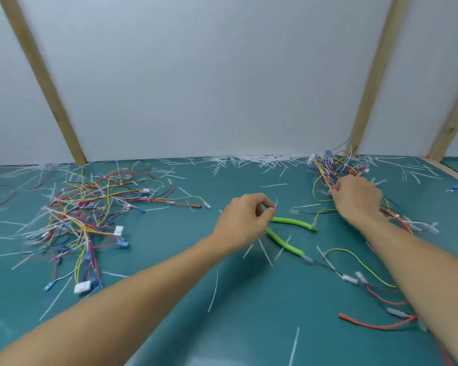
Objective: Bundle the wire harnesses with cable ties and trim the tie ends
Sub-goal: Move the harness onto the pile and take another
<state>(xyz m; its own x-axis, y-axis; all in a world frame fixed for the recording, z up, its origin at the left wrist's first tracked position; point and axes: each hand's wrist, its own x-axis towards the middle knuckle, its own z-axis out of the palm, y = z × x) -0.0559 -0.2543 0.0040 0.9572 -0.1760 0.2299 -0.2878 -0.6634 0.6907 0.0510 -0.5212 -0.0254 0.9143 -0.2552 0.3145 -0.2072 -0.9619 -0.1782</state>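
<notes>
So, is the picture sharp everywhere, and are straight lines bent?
Head view: the wooden posts splay outward, a wide-angle effect; motion blur smears the left wire pile and both hands, left and right; the lighting is soft, with faint shadows on the green mat.

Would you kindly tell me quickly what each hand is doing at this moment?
Left hand: pinching a white cable tie above the green-handled cutters.
Right hand: gripping wires of the right harness pile.
</notes>
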